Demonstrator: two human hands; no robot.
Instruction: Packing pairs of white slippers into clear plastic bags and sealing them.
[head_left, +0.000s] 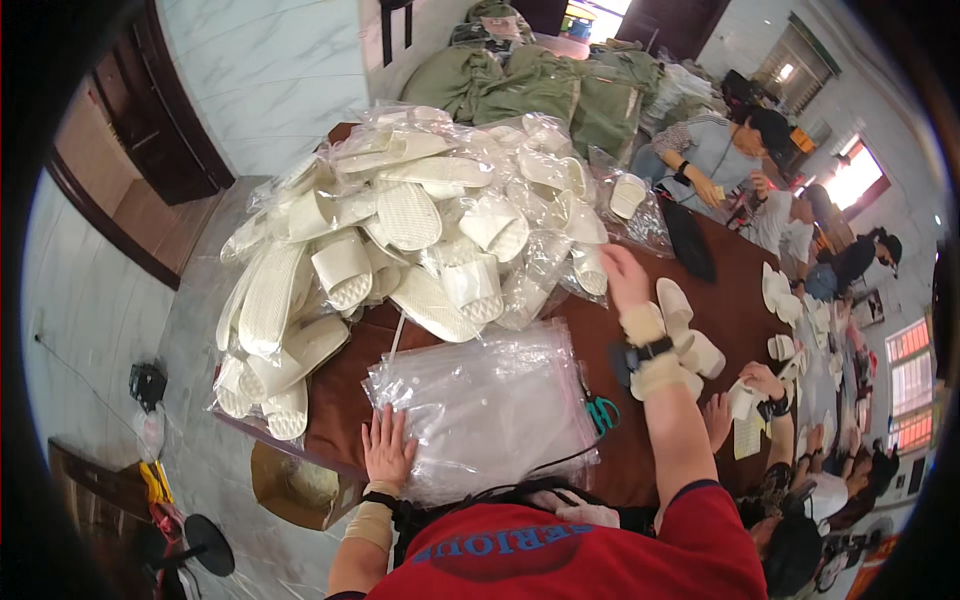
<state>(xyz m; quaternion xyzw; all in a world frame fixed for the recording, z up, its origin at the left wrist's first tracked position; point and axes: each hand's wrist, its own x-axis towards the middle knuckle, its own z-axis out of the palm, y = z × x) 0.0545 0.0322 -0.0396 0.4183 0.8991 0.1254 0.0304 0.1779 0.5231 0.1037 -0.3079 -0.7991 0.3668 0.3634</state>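
Observation:
My left hand (388, 448) lies flat, fingers spread, on the left edge of a stack of clear plastic bags (500, 410). My right hand (626, 276) reaches out over the brown table (640, 465), its fingers stretched out beside a bagged white slipper (590, 269) at the right edge of a large pile. In that pile are many white slippers (410, 217) in clear bags, heaped across the far left of the table. Loose white slippers (674, 306) lie to the right of my right forearm, partly hidden by it. Both of my wrists carry dark bands over beige wraps.
Green-handled scissors (602, 414) lie at the bags' right edge. A black bag-like item (688, 243) rests farther right. Co-workers sit along the table's right side; one co-worker's hand (763, 380) holds a white slipper. An open cardboard box (300, 485) stands below on the left; green sacks (530, 90) stand behind.

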